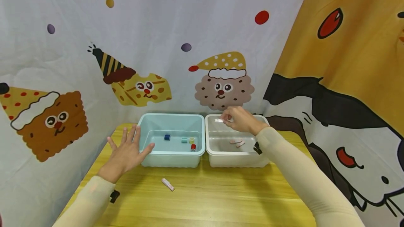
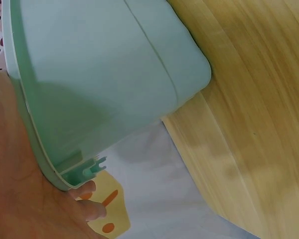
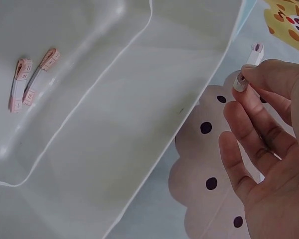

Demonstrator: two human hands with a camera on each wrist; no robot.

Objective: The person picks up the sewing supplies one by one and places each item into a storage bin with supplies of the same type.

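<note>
My right hand (image 1: 241, 120), above the back of the white bin (image 1: 238, 160), pinches a folded tape measure (image 3: 257, 54) between thumb and forefinger. The other fingers are loosely bent. Inside that bin lie two folded tape measures (image 3: 21, 84), pink and white. My left hand (image 1: 125, 155) lies with spread, straight fingers at the left rim of the light blue bin (image 1: 170, 160). In the left wrist view, the hand (image 2: 20, 164) runs along the bin's rim. Another folded tape measure (image 1: 168, 184) lies on the table in front of the blue bin.
Several thread spools lie in the blue bin: dark blue (image 1: 167, 137), teal (image 1: 184, 140), yellow (image 1: 191, 140) and red (image 1: 193, 147). Both bins stand side by side at the back of the wooden table (image 1: 214, 199). A printed cloth (image 1: 151, 20) hangs close behind.
</note>
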